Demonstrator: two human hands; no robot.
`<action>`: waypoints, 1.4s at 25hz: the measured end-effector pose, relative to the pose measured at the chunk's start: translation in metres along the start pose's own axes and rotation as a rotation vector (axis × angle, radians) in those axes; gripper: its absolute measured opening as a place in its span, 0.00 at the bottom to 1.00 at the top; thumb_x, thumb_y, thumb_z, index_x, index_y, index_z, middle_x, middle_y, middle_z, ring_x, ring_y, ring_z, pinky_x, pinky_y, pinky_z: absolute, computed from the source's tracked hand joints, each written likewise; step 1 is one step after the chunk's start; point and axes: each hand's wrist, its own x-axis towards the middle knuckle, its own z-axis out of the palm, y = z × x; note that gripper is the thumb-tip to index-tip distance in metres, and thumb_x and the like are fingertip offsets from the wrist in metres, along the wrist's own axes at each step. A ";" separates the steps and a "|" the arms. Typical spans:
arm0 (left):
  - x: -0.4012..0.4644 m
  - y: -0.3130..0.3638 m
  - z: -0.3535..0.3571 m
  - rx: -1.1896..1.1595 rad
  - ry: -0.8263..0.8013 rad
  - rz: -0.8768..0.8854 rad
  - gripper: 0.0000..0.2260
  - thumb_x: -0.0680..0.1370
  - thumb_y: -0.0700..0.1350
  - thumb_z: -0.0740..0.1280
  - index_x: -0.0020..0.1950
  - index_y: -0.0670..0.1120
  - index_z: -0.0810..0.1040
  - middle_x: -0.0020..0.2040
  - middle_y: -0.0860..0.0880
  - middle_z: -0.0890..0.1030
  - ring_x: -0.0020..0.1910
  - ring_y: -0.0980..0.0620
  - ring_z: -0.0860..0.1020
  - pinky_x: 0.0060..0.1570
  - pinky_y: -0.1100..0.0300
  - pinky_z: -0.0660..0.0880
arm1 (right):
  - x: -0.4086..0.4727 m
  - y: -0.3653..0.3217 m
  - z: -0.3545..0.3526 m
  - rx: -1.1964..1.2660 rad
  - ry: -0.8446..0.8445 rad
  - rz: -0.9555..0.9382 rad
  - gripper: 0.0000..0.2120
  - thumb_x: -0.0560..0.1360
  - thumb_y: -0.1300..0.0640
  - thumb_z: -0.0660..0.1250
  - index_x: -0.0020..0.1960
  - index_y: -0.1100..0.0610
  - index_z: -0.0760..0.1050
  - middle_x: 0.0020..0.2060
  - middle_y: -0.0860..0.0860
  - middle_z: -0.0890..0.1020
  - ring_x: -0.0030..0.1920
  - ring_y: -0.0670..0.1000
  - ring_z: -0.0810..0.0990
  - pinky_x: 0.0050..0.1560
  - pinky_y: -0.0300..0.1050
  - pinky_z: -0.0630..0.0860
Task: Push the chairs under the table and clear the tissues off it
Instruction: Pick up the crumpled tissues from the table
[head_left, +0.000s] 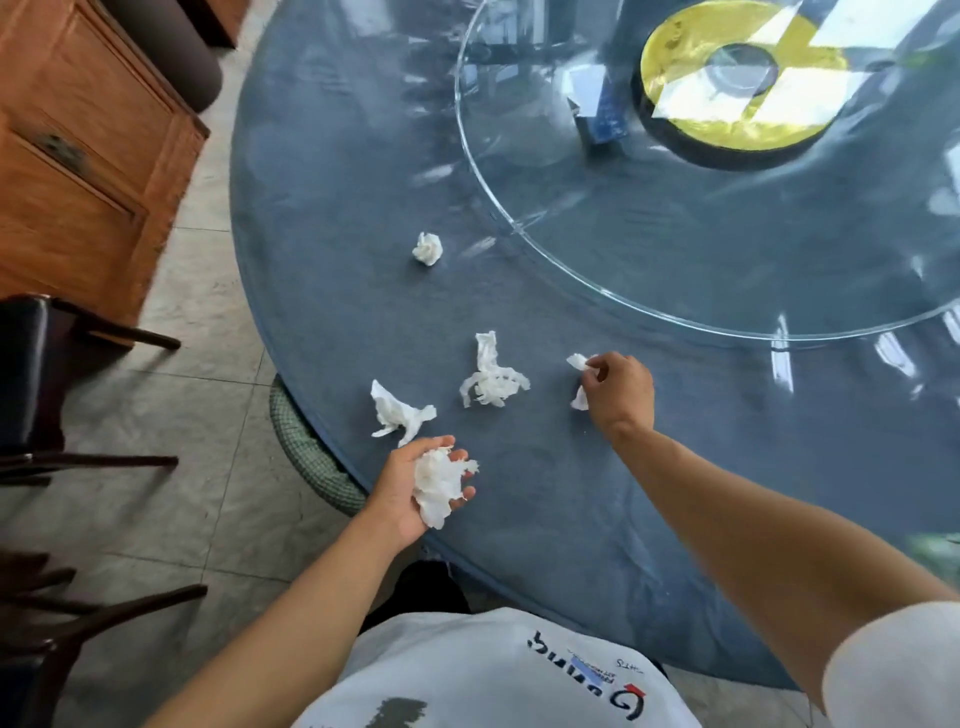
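Gathering Tissues Off the Round Tabletop

Cupping a crumpled wad of tissue (439, 486) in loosely curled fingers (457, 457), the left hand (415, 488) hovered palm-up near the edge of the blue tabletop (322, 218). The right hand (618, 389) had its fingers pinched narrow around another tissue (579, 364), with white paper showing above and below the grip (whether that was one piece or two could not be told). Between the two hands lay a shredded tissue (491, 379), and just beyond the left fingers sat a flattened tissue (400, 413). Farther out, well apart from both hands, rested a small balled tissue (427, 248), near the rim of the glass turntable (498, 208). A dark chair (31, 374) stood on the tiled floor (208, 405), away from the tabletop.
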 end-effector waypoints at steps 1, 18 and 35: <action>0.001 0.008 -0.004 0.011 -0.025 -0.002 0.08 0.69 0.44 0.70 0.47 0.46 0.80 0.43 0.44 0.82 0.45 0.42 0.82 0.47 0.50 0.77 | -0.016 -0.013 0.006 0.102 0.024 0.002 0.07 0.77 0.60 0.68 0.53 0.55 0.84 0.50 0.54 0.83 0.51 0.54 0.81 0.55 0.45 0.75; 0.008 0.108 -0.119 0.102 -0.161 -0.036 0.07 0.71 0.44 0.71 0.46 0.43 0.80 0.41 0.45 0.83 0.36 0.46 0.82 0.35 0.53 0.81 | -0.135 -0.145 0.118 0.245 -0.141 0.052 0.12 0.76 0.66 0.64 0.47 0.53 0.83 0.44 0.51 0.85 0.42 0.51 0.83 0.51 0.50 0.79; 0.000 0.109 -0.110 0.054 -0.084 0.020 0.12 0.78 0.40 0.60 0.59 0.41 0.78 0.51 0.38 0.84 0.44 0.40 0.83 0.54 0.41 0.79 | -0.103 -0.139 0.104 0.153 -0.288 -0.004 0.07 0.78 0.58 0.70 0.55 0.54 0.84 0.44 0.49 0.85 0.41 0.48 0.82 0.35 0.31 0.75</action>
